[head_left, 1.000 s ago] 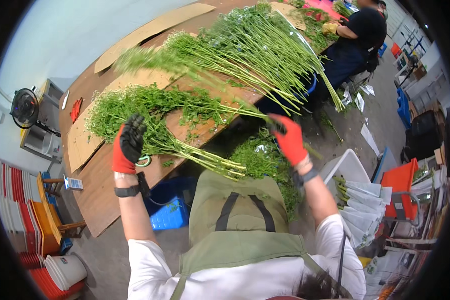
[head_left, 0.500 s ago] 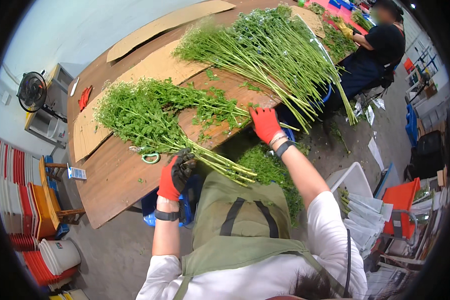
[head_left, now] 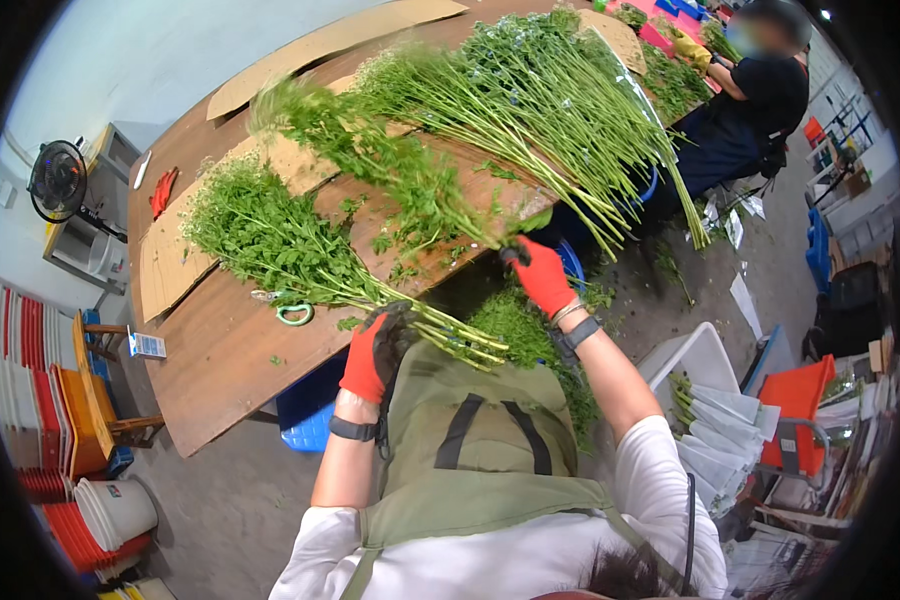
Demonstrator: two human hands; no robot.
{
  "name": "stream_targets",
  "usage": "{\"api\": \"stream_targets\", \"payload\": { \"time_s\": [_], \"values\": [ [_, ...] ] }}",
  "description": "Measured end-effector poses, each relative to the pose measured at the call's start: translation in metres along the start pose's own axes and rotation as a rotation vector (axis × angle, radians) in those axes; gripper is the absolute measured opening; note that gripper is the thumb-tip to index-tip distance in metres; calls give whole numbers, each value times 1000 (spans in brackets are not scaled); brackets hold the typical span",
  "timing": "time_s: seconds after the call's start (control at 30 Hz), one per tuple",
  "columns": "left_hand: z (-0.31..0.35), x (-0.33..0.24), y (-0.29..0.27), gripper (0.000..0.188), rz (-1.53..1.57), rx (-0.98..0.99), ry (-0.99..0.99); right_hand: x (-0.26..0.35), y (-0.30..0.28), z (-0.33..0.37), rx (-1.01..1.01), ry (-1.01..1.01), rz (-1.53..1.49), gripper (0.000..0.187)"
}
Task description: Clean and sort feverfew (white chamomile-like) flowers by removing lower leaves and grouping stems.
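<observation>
My left hand (head_left: 378, 348), in a red glove with a dark palm, is closed at the near side of a bunch of leafy stems (head_left: 255, 230) with tiny pale flowers. The bunch lies across the table edge, its bare stem ends pointing toward my lap. My right hand (head_left: 540, 272), gloved alike, grips the lower end of a separate leafy flower stem (head_left: 405, 185). That stem slants up and left above the table, its leaves and top smeared by motion. Green-handled scissors (head_left: 295, 314) lie beside the bunch.
A large pile of long flower stems (head_left: 550, 120) covers the far right of the wooden table (head_left: 220, 375). Cardboard sheets (head_left: 175, 260) lie along its back. Cut leaves (head_left: 515, 325) heap below the edge. A co-worker (head_left: 745, 115) sits at right; a white bin (head_left: 685, 365) stands near.
My right hand has moved slightly right and down, and the leafy stem has swung up off the table. My left hand has shifted right, closer against the bunch's stems.
</observation>
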State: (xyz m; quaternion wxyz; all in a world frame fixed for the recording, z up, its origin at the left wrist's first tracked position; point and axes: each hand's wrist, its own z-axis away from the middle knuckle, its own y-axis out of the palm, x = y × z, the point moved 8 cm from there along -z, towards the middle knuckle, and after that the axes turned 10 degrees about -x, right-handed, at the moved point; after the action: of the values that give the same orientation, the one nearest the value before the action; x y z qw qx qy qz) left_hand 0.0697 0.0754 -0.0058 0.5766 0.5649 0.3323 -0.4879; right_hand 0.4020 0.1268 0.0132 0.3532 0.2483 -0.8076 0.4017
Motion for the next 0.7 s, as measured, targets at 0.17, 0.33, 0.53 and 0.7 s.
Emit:
{"api": "stream_targets", "payload": {
  "time_s": [0.17, 0.33, 0.53, 0.7],
  "values": [
    [-4, 11, 15, 37, 229, -80, -280, 34, 1, 3, 67, -241, 400, 36],
    [-24, 2, 26, 41, 67, 62, -73, 78, -42, -3, -137, -108, 167, 38],
    [-95, -1, 61, 84, 602, 96, -488, 90, -73, 52, -51, -60, -23, 40],
    [-147, -81, 67, 66, 701, 44, -145, 32, -97, 128, 171, 149, -17, 50]
  ]
}}
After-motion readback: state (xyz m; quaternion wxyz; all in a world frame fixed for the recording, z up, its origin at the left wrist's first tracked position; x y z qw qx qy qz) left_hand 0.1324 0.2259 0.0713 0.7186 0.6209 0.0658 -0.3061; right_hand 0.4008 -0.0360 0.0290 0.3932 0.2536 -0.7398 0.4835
